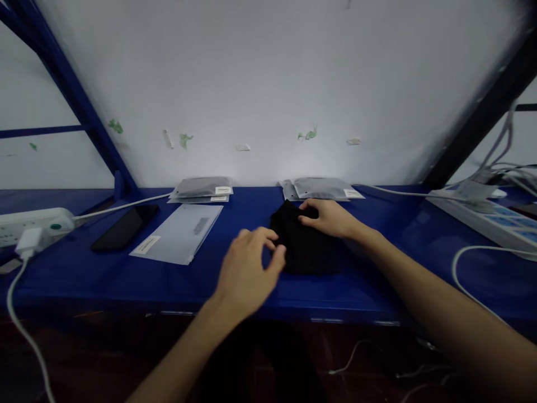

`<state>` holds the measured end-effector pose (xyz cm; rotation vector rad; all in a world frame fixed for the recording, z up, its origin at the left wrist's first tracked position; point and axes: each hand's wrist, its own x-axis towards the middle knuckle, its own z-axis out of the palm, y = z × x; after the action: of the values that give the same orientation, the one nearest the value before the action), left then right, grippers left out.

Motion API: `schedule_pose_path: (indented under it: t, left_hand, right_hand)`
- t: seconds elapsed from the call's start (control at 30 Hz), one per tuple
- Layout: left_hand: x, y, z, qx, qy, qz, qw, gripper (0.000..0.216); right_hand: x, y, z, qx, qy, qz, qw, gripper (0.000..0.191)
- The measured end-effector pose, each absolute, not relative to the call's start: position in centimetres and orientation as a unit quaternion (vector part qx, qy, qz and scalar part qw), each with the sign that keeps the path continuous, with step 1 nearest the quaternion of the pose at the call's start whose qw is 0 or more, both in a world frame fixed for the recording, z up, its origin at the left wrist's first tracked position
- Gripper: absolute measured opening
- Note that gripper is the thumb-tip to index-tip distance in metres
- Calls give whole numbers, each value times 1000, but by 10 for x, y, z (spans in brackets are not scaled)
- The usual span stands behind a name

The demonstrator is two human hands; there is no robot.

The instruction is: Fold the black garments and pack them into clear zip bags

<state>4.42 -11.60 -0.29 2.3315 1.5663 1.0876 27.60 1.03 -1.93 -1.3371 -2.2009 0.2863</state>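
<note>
A folded black cloth (pixel 308 246) lies on the blue table (pixel 84 271), near the middle. My right hand (pixel 331 217) rests on the cloth's far right corner, with its fingers pinching the fabric. My left hand (pixel 247 271) is at the cloth's left edge, fingers curled and touching it. Both forearms reach in from the bottom of the view.
A flat translucent bag (pixel 178 234) and a black phone (pixel 126 226) lie to the left. Two stacks of grey packets (pixel 202 188) (pixel 321 188) sit against the white wall. Power strips (pixel 31 224) (pixel 486 215) with white cables flank both ends.
</note>
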Motion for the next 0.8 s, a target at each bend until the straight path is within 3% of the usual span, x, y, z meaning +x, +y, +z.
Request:
schedule_pose_path:
  t: [0.17, 0.27, 0.33, 0.5, 0.8]
  left_hand:
    - [-40, -85, 13, 702, 657, 262, -79, 28]
    - [-77, -77, 9, 705, 696, 134, -25, 46]
    - [-85, -78, 7, 741, 663, 105, -6, 45]
    - [-54, -72, 12, 830, 545, 111, 42, 34]
    - [-1, -2, 7, 829, 508, 203, 117, 18]
  right_hand:
    - [277, 12, -21, -463, -828, 123, 290, 27]
    - [276, 12, -21, -457, -835, 125, 280, 30]
    - [276, 13, -20, -461, -837, 125, 266, 31]
    - [281, 15, -17, -461, -838, 161, 241, 32]
    - [286, 2, -5, -460, -841, 192, 212, 31]
